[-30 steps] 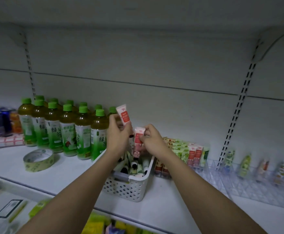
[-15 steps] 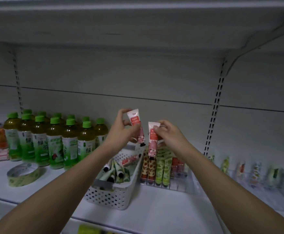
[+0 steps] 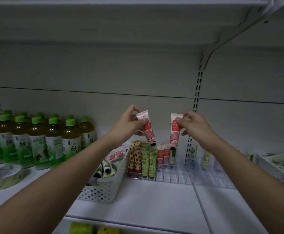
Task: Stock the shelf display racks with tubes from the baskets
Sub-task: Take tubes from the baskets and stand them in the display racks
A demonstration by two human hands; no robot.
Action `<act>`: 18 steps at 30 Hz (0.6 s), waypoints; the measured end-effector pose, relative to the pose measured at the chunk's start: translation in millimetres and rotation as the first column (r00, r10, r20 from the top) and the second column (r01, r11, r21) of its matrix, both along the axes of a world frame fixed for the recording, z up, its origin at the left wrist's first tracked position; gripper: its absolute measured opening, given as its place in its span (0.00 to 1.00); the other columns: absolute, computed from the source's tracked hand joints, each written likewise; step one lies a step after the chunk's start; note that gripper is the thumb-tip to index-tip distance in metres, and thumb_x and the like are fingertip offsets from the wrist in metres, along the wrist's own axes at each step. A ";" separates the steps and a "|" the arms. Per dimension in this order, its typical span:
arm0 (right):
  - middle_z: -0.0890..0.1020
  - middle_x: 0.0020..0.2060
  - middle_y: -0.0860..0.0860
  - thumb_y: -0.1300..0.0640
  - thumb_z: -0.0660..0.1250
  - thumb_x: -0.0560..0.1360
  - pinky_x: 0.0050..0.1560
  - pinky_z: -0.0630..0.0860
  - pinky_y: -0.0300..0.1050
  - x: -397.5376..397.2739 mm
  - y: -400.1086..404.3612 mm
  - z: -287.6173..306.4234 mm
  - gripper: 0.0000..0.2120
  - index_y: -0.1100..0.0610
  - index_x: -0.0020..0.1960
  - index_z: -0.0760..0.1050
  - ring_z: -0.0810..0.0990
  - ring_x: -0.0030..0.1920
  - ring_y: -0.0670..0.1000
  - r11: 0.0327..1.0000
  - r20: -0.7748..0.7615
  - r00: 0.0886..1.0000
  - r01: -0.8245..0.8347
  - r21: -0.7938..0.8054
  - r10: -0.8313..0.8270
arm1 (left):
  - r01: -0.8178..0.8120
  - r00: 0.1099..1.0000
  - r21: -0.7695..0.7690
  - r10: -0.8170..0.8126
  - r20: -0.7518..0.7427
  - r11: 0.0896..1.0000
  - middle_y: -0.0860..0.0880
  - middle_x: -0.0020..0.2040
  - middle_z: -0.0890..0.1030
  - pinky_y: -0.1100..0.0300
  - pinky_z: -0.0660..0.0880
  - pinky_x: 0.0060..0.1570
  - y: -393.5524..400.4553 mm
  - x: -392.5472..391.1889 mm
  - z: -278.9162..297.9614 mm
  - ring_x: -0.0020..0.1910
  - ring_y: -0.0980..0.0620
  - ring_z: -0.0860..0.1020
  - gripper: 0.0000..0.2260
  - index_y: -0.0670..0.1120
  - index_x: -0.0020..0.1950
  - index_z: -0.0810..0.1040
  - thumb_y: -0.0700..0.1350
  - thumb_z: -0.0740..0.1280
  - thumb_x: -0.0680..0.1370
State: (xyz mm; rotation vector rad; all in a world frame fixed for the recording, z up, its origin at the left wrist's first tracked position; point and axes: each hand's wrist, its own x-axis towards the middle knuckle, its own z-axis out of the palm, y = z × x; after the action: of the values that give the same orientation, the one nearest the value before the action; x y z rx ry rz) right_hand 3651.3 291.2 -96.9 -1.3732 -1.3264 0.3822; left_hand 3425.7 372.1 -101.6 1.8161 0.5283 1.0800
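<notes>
- Both hands have lifted clear of the white basket (image 3: 104, 188) and swung right, and each now carries a pink tube above the clear display rack (image 3: 176, 174); my read is that picking is done and placing comes next.
- Nearest, two bare forearms reach in from the bottom corners, over the front of the shelf (image 3: 154, 200).
- That basket sits low and left of centre with more tubes lying loose inside it.
- Left hand (image 3: 127, 125): its grip is a pinch, thumb and fingers closed round the upper part of the left pink tube (image 3: 147, 128), which tilts, black cap down.
- Right hand (image 3: 191, 123): the same pinch near the flat crimped end of the right pink tube (image 3: 175, 132), hanging almost upright, cap down.
- Neither tube touches the rack yet.
- Both tubes look slim, pale pink with a red label and petal print, matching the pink tubes (image 3: 163, 153) already standing just below them.
- Beside those stand spotted tubes (image 3: 135, 159) and green tubes (image 3: 148, 160), with plenty of open slots to the right.
- Further left, green tea bottles (image 3: 38, 141) and a tape roll (image 3: 6, 176).
</notes>
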 end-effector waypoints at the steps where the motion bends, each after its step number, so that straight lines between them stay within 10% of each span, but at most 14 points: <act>1: 0.84 0.38 0.48 0.60 0.65 0.80 0.33 0.77 0.38 3.9 -1.5 0.2 0.03 0.55 0.52 0.75 0.81 0.35 0.42 1.000 -0.005 1.000 0.013 0.004 -0.013 | 0.005 1.000 -0.004 -0.005 -0.006 1.000 0.43 0.42 0.83 0.53 0.82 0.41 1.0 4.4 0.1 0.39 0.48 0.83 0.07 0.42 0.53 0.68 0.37 0.66 0.79; 18: 0.82 0.41 0.49 0.60 0.69 0.77 0.33 0.75 0.32 32.8 7.1 -21.2 0.04 0.52 0.48 0.80 0.82 0.37 0.48 0.991 0.244 0.962 0.132 -0.038 -0.119 | -0.213 0.951 0.051 0.219 -0.219 0.976 0.52 0.37 0.85 0.67 0.78 0.37 12.2 49.3 -17.6 0.34 0.59 0.81 0.01 0.48 0.43 0.85 0.44 0.73 0.74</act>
State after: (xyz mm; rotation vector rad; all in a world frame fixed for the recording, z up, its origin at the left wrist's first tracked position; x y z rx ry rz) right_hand 3684.1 298.3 -118.2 -1.5789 -1.4248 0.1688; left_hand 3475.0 384.3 -119.2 1.9498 0.8677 1.0352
